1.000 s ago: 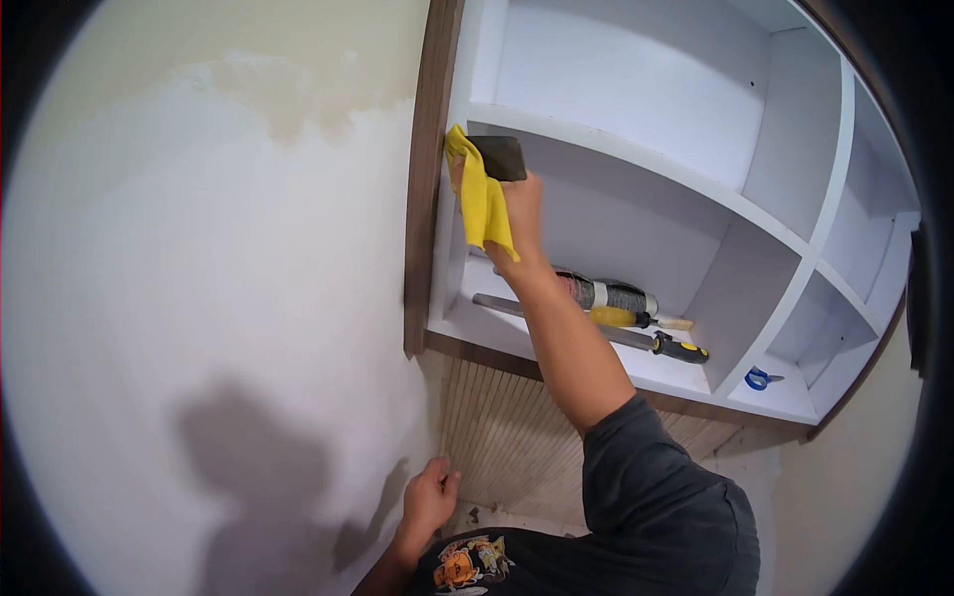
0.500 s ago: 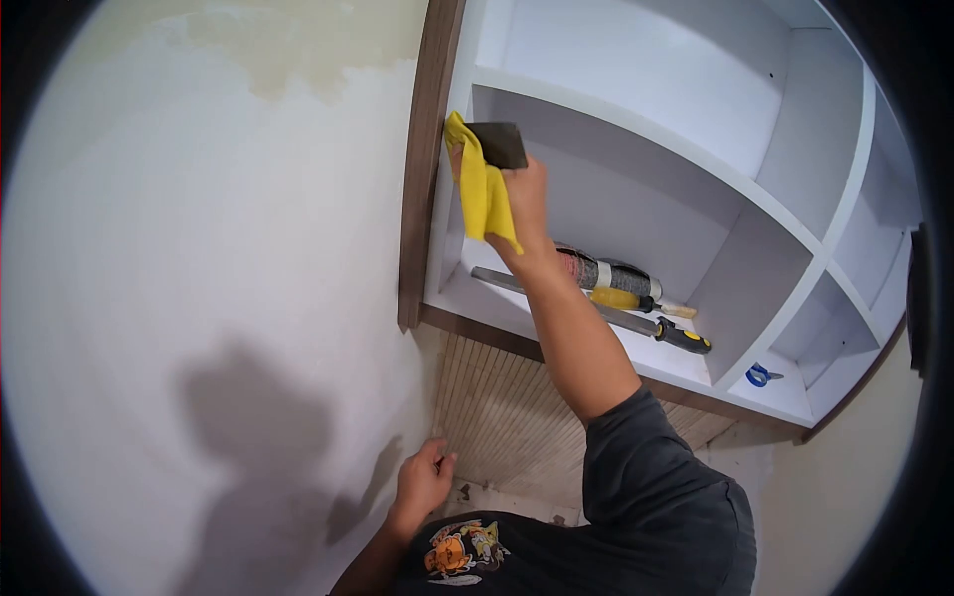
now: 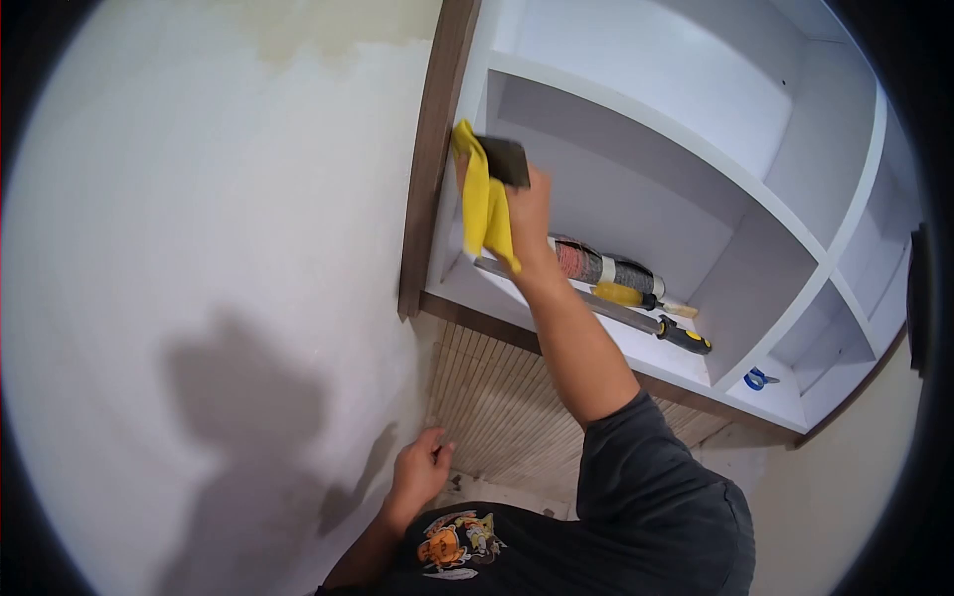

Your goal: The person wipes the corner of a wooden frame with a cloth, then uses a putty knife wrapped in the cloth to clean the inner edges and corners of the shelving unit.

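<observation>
My right hand [image 3: 529, 214] is closed round a yellow cloth [image 3: 484, 204] and a flat dark blade-like tool [image 3: 504, 161]. The cloth hangs down from it and touches the left edge of the white shelf unit [image 3: 636, 114], beside its brown wooden side trim [image 3: 435, 169]. My left hand [image 3: 422, 467] hangs low near the wall, fingers loosely curled with a gap at the thumb, and nothing shows in it.
In the shelf compartment lie a long file [image 3: 621, 314] with a black and yellow handle, a brush with a yellow handle [image 3: 621, 294] and a grey and red roll [image 3: 606, 266]. Blue scissors [image 3: 757, 378] lie in the lower right compartment. A white wall [image 3: 219, 179] stands at left.
My right hand, with the cloth and tool, has moved slightly down along the trim. The view has shifted a little.
</observation>
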Action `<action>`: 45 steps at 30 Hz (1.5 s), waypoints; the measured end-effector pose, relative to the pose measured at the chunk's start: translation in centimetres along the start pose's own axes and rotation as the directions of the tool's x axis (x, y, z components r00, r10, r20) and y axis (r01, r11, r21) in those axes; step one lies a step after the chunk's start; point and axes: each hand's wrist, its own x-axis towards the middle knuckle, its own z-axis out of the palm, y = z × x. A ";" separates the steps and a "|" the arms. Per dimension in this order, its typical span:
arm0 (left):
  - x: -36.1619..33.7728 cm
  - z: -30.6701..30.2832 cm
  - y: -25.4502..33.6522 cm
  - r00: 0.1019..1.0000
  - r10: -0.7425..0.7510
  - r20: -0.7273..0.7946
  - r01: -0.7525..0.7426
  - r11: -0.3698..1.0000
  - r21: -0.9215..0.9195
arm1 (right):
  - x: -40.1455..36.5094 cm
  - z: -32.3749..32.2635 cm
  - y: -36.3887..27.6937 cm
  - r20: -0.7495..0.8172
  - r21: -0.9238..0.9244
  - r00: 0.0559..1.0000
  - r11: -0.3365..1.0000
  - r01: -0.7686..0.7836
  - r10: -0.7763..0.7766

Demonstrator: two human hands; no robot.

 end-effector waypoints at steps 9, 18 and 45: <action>-0.1 -0.7 0.2 0.999 0.021 -0.030 -0.022 0.999 -0.035 | -3.8 -0.9 -0.7 0.040 0.098 0.909 0.904 -0.416 0.414; 0.1 -0.9 1.3 1.000 0.015 -0.022 -0.016 0.998 -0.052 | -5.6 -0.8 3.7 0.130 -0.193 0.991 0.981 -0.005 0.031; 0.7 0.1 0.7 1.000 0.022 0.009 -0.021 0.997 -0.075 | -1.3 -0.4 2.1 0.112 -0.244 0.988 0.960 0.135 -0.111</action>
